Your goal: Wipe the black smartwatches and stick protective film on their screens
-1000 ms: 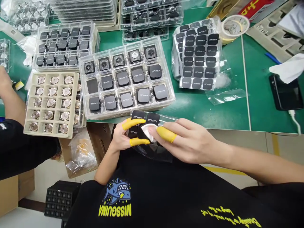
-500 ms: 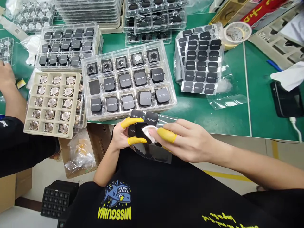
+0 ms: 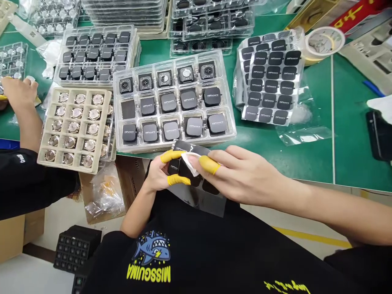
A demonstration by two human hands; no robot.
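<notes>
My left hand [image 3: 157, 174], with yellow finger cots on thumb and forefinger, grips a dark square piece [image 3: 185, 170] that looks like a watch face up. A strip of clear film with black printed stickers [image 3: 211, 204] lies behind and under it; how it is held is partly hidden. My right hand [image 3: 245, 171], also in a yellow cot, pinches a folded white cloth [image 3: 190, 163] and presses it on the dark surface. Just beyond, a clear tray [image 3: 174, 143] holds square watches, some under HiFuture stickers, some showing their backs; one pocket has only a dark pad.
Sticker sheets [image 3: 271, 85] and a tape roll [image 3: 324, 43] lie to the right. A beige tray of round watches [image 3: 73, 130] and another clear tray [image 3: 94, 57] stand left, with stacked trays [image 3: 122, 16] behind. A co-worker's hand [image 3: 21, 92] works at far left.
The view has shifted slightly, so the table things sit further right. My right hand has slid the cloth a little to the left over the dark piece, and the film strip has bent.
</notes>
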